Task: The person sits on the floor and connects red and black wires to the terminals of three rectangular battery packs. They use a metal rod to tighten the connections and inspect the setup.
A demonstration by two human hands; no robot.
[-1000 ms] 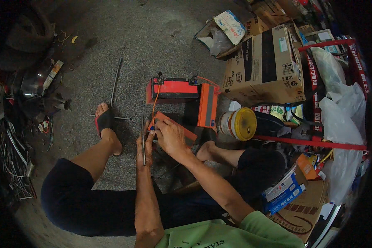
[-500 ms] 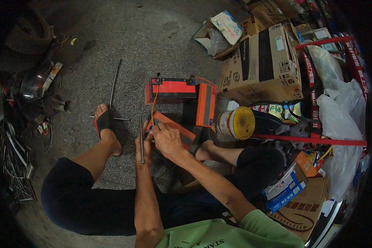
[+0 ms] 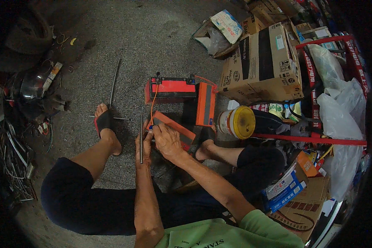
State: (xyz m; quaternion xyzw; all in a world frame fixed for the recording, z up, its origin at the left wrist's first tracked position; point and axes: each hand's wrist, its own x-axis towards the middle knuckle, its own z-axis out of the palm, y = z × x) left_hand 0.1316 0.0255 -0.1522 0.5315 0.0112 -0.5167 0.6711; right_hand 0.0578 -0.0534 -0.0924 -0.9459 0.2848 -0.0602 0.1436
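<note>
My left hand (image 3: 146, 144) is closed, with a thin metal rod (image 3: 141, 140) held upright along it, its lower end reaching my wrist. My right hand (image 3: 168, 141) meets it from the right, fingers pinched together by a small blue piece at the corner of an orange battery (image 3: 181, 131). What those fingertips hold is hidden. An orange wire (image 3: 153, 105) runs from that spot up to a red-and-black battery (image 3: 175, 88). Beside that stands another orange battery (image 3: 206, 104) with a grey band, joined to it by a second orange wire (image 3: 203, 80).
Two metal rods lie on the floor by my left foot (image 3: 105, 120): a long one (image 3: 115, 82) and a shorter one (image 3: 122, 119). A yellow-lidded bucket (image 3: 242, 122) and a large cardboard box (image 3: 258, 66) stand right. Scrap cables (image 3: 16, 153) are heaped left.
The rod in my left hand has tilted slightly, its lower end moving a little left. Both hands stay at the same place, and the batteries have not moved.
</note>
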